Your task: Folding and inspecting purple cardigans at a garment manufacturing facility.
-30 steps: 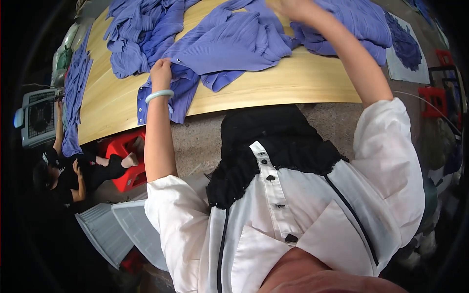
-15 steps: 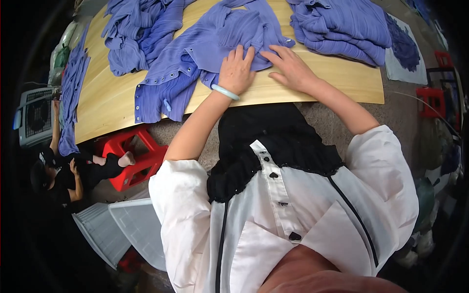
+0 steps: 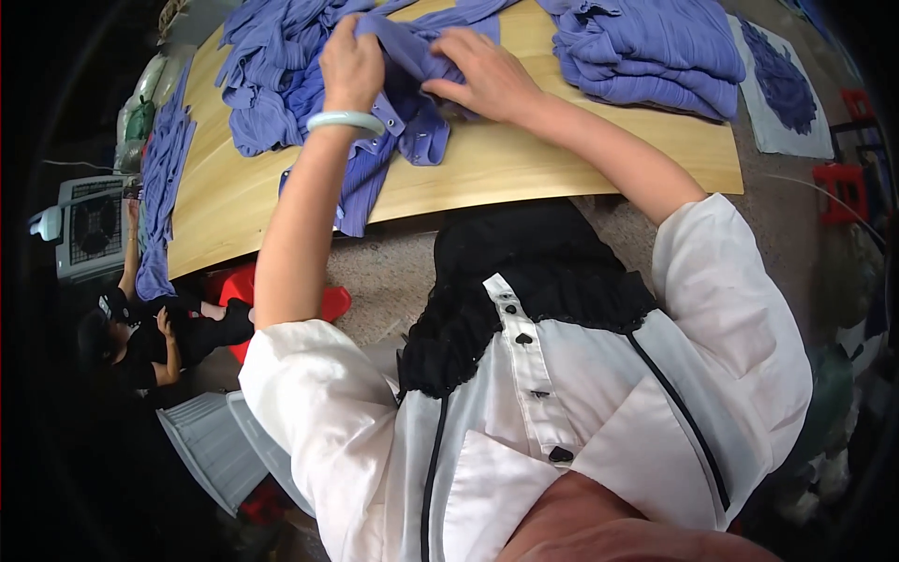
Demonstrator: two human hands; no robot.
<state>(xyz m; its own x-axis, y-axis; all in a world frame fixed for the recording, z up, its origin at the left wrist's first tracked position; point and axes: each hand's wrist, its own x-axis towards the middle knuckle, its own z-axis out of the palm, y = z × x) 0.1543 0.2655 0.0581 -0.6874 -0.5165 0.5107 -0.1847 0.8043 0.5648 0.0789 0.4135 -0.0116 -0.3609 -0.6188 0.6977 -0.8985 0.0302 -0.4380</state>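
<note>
Garment: blue-violet ribbed button-front shirt (image 3: 398, 122), bunched at the near middle of the pale wooden table (image 3: 524, 164).
Left hand (image 3: 351, 66): clenched on a fold of the shirt.
Right hand (image 3: 487, 75): fingers pinching the same fabric.
Advice: align edges squarely; smooth creases before pressing.
Surroundings: folded stack of blue-violet shirts (image 3: 655, 51) at right; loose heap (image 3: 262, 84) at left.

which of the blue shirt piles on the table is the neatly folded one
The folded stack at the table's far right, beyond the right hand. Its layers lie flat and even; the heap by the left hand is crumpled and loose.
</note>
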